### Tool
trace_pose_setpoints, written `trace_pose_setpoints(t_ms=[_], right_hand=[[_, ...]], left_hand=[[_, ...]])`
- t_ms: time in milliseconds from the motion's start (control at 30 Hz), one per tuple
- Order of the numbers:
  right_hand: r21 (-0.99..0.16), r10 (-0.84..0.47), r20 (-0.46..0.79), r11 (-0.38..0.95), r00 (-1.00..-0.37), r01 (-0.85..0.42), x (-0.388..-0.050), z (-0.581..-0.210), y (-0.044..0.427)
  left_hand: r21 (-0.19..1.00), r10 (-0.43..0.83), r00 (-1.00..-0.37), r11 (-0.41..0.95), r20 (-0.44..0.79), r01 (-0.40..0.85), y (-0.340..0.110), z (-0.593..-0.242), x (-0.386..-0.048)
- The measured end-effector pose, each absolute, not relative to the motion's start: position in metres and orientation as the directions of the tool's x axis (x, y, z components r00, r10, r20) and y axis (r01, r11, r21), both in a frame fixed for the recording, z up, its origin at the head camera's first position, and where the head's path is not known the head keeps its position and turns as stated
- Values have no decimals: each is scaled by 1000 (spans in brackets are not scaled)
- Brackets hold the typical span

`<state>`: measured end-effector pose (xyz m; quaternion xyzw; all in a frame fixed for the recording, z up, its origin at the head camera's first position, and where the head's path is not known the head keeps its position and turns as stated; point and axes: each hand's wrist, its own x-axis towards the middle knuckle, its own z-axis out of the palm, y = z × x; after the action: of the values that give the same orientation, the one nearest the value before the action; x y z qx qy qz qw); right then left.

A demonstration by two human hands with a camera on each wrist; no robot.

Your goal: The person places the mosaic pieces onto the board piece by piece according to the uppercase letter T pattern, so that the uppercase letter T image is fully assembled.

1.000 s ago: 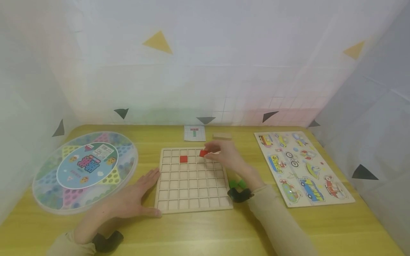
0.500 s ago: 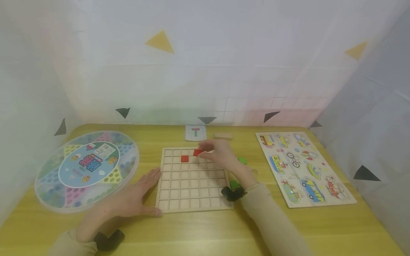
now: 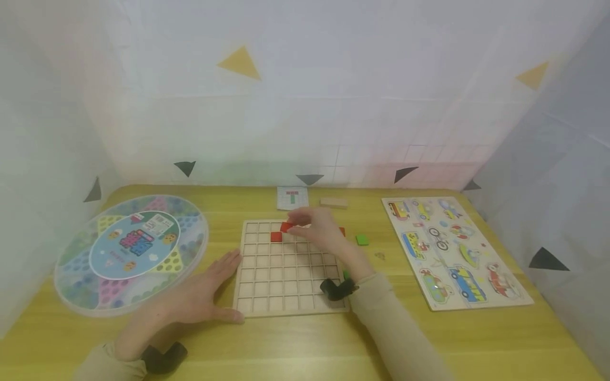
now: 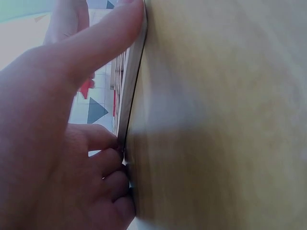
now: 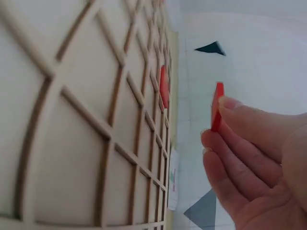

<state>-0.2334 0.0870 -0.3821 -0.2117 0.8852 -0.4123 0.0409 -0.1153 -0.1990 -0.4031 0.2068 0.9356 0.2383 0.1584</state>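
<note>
Lying at the left of the wood-grained tabletop (image 3: 257, 354), one round game board (image 3: 135, 246) shows a clear, glossy plastic rim around a blue disc label. Beside it the left hand (image 3: 197, 296) is spread wide, thumb and fingertips touching the left side of one square grid board (image 3: 288, 288) of pale wood, whose thin raised strips form square compartments; the left wrist view shows this board's plain side edge close up. A seated red tile (image 3: 276, 237), flat and square, lies in the third compartment from the left, second row from the far edge. Just right of it, the held red tile (image 3: 286, 227) is pinched between thumb and fingertips of the right hand (image 3: 318, 227); only the right wrist view makes plain its thin edge and the gap between it and the grid. Beyond stand one paper card (image 3: 293, 198) with a printed red-and-green T and one wooden block (image 3: 334, 203). Further right come a third red tile (image 3: 342, 232), partly hidden, two green tiles (image 3: 362, 240), one mostly covered, and one wooden picture puzzle (image 3: 457, 254) with colourful vehicle shapes.
</note>
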Motion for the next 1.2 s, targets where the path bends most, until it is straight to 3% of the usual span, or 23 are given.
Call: trace_pose_setpoints(t_ms=[667, 1200], right_hand=[[-769, -432, 129, 525, -893, -365, -234, -397, 81], [-777, -415, 59, 552, -908, -303, -236, -407, 87]], left_hand=[[502, 455, -868, 808, -201, 308, -198, -404, -115], [511, 462, -865, 801, -196, 312, -198, -402, -115]])
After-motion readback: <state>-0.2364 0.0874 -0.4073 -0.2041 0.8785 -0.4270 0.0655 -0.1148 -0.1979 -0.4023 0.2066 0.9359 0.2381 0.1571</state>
